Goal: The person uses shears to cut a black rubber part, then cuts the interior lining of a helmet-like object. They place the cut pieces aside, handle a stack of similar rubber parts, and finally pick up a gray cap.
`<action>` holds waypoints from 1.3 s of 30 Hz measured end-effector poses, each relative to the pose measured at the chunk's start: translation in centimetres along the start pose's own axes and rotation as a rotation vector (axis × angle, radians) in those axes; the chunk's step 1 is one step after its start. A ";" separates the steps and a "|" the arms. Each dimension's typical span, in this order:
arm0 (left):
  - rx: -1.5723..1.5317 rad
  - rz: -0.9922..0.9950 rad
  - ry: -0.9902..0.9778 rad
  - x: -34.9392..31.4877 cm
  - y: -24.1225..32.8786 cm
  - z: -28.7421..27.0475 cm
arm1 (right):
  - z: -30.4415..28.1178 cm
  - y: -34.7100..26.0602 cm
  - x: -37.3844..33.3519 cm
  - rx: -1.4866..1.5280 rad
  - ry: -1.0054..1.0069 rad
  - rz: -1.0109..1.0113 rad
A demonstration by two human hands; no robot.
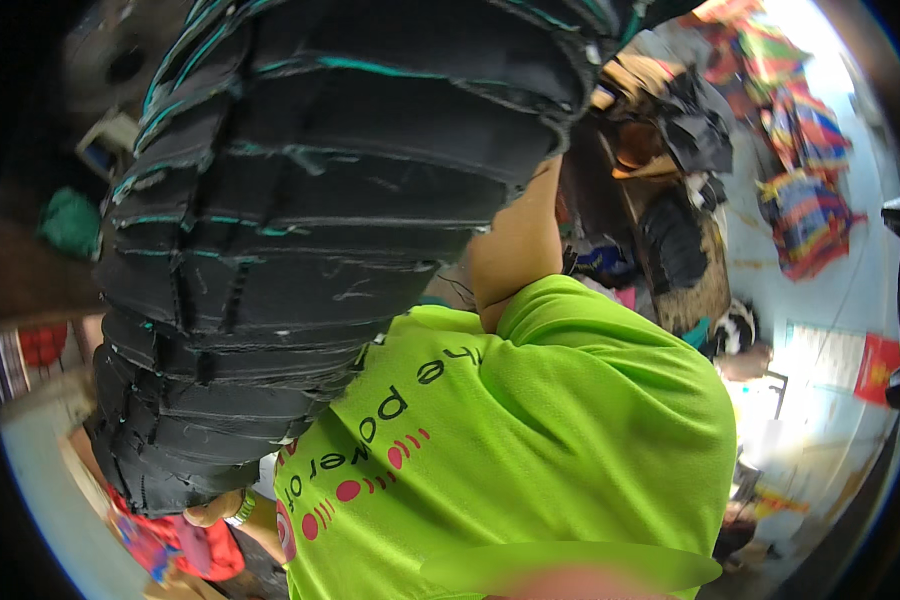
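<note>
A large bundle of black fabric pieces (pixel 320 210), with teal edges and rows of stitched seams, fills the upper left and middle. It hangs at a slant in front of my lime green shirt. At its lower end my left hand (pixel 210 511), with a watch on the wrist, grips the fabric; some of its fingers are hidden behind it. From the green sleeve my right arm (pixel 525 235) reaches up behind the bundle. The black fabric covers my right hand, so its fingers do not show.
On the right a worn wooden surface (pixel 695 307) carries more black fabric (pixel 673 245). Striped bags (pixel 810 220) hang along the pale blue wall. At the lower left lies a red cloth (pixel 215 552); a green bundle (pixel 70 222) sits farther left.
</note>
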State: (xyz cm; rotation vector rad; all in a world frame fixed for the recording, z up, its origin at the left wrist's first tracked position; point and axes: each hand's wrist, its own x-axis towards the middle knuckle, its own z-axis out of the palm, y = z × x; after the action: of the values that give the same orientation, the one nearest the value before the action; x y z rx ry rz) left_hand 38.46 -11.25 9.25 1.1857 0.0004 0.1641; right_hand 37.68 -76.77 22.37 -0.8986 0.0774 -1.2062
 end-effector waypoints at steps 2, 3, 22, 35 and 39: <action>-0.005 -0.020 -0.081 1.0 0.2 1.2 | -1.3 -3.7 -0.4 -0.013 0.028 -0.059; -0.007 -0.028 -0.126 1.5 0.2 1.9 | -2.1 -5.4 -0.9 -0.020 0.044 -0.089; -0.292 -0.399 -1.096 12.6 -8.6 17.3 | -7.4 -24.4 -22.1 -0.223 0.416 -0.589; -0.154 -0.598 -1.477 6.6 -13.3 35.7 | -20.8 -27.8 -24.4 -0.019 0.756 -0.690; 0.098 -0.685 -1.451 2.2 -15.3 41.1 | -27.4 -26.9 -20.4 -0.086 0.842 -0.694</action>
State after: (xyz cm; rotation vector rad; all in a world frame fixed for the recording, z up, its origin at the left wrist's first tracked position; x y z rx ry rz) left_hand 46.16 -54.46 10.89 1.1102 -0.8488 -1.3190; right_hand -4.79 -76.97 13.20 -0.4287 0.5281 -2.1896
